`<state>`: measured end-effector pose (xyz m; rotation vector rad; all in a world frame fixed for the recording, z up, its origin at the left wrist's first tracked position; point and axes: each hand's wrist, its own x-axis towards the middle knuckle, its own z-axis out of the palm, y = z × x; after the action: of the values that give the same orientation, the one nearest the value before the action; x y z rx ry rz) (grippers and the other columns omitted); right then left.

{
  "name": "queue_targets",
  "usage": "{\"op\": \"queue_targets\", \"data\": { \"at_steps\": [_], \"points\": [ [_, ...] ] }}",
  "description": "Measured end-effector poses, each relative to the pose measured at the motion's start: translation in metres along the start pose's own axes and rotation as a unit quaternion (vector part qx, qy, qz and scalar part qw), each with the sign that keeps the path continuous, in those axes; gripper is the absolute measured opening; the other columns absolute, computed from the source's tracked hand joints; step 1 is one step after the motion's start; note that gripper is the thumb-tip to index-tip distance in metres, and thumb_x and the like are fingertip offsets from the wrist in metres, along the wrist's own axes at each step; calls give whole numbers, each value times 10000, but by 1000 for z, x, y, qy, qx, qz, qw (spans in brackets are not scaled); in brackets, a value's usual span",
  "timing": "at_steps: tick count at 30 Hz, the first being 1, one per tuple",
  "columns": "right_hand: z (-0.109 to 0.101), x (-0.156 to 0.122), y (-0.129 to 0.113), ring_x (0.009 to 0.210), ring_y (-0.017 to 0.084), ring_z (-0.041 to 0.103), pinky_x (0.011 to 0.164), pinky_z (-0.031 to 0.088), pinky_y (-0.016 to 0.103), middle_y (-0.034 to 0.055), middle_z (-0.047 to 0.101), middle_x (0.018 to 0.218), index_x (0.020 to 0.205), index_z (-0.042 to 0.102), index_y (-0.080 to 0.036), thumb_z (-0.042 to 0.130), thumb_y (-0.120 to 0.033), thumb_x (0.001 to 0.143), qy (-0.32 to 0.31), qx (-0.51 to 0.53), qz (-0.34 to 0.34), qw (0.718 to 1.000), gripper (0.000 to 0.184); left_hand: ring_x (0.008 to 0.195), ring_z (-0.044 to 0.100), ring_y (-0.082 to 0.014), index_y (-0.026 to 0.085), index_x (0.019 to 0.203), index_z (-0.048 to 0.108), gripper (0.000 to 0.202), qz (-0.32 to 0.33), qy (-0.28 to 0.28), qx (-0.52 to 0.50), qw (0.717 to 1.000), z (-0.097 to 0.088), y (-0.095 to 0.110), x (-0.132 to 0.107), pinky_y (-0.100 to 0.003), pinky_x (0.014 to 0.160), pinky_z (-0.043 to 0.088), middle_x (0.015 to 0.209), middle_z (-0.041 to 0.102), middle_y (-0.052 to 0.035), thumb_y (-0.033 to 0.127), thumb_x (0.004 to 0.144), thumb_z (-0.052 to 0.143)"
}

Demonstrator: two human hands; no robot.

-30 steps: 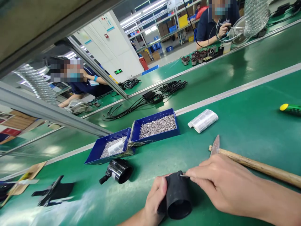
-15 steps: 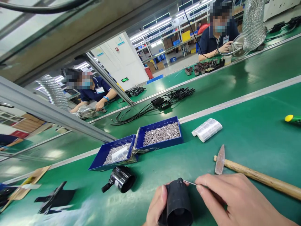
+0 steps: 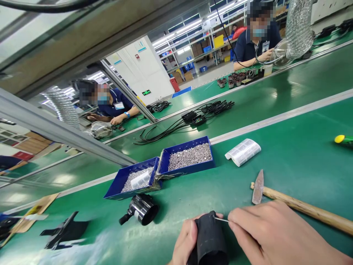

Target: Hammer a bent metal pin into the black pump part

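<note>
My left hand (image 3: 186, 241) is wrapped round a black plastic cylindrical housing (image 3: 211, 237), its open end turned toward me. Between the thumb and fingers of my right hand (image 3: 273, 230) is a thin metal pin (image 3: 221, 219), pinched at one end. The pin's other end meets the small raised boss at the top of the housing; whether it sits inside a hole I cannot tell. A hammer (image 3: 258, 187) with a wooden handle lies just beyond my right hand. Left of my hands rests a glossy black cylindrical part (image 3: 143, 209) with a side stub.
Two blue bins (image 3: 187, 170) of small metal pieces stand ahead. A curled label sheet (image 3: 243, 152) lies right of them. A flat black part (image 3: 64, 232) is at left. Black cables (image 3: 195, 118) lie on the strip beyond. Two co-workers (image 3: 255, 44) sit across, behind a metal post (image 3: 68, 129).
The housing has tipped slightly, showing less of its open end. My right hand and the pin have shifted a little left. The cables beyond have slid right, and the left co-worker's hands have moved.
</note>
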<state>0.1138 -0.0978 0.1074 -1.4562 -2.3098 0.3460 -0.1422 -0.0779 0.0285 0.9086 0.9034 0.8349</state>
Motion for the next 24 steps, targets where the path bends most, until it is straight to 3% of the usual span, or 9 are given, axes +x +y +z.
{"op": "queue_targets", "data": {
  "at_steps": [4,6,9,12,18,21,24],
  "points": [
    [-12,6,-5,487,219,532,521,134,367,-26,583,622,725,532,-244,569,-53,856,-14,-38,-3,999,235,1128,693,-334,167,1190,799,535,9,49,24,998,-2,-1,-5,-396,1007,570,1202,765,-133,629,945,689],
    [-21,10,-10,454,226,519,509,114,366,-27,577,586,691,543,-250,640,-74,791,-16,-72,-19,997,224,1198,657,-356,183,1189,806,527,37,52,83,995,-3,-1,-6,-414,1073,531,1226,759,-130,633,933,705],
    [-33,15,-14,404,225,492,486,109,381,-26,555,535,621,568,-259,709,-109,673,-74,-109,-55,990,212,1185,646,-375,185,1138,833,531,79,43,188,978,1,1,-7,-420,1087,507,1217,761,-139,654,932,694],
    [-37,14,-14,480,234,571,501,169,388,-5,612,602,623,615,-247,673,-65,620,-122,-108,-38,986,192,1118,667,-367,184,1141,839,563,95,37,210,972,7,1,-8,-437,1070,512,1189,765,-146,681,935,673],
    [-7,-5,-12,524,237,570,522,214,393,-2,605,642,753,571,-239,506,-71,798,-53,27,22,998,186,1159,642,-368,160,1132,827,551,67,44,137,987,7,-4,-10,-440,1070,535,1128,757,-148,654,914,718],
    [13,-13,-13,536,232,566,535,230,393,-7,598,665,804,565,-244,366,-119,977,4,90,43,995,292,1151,642,-364,155,1145,818,546,48,37,119,991,7,-2,-11,-431,1052,551,1102,753,-145,643,929,704],
    [29,-19,-17,593,234,606,566,272,392,-7,611,712,851,580,-246,295,-144,1064,32,120,65,990,370,1183,635,-365,169,1159,813,579,41,40,123,991,11,2,-11,-422,1077,540,1188,736,-152,683,939,663]
  ]
}}
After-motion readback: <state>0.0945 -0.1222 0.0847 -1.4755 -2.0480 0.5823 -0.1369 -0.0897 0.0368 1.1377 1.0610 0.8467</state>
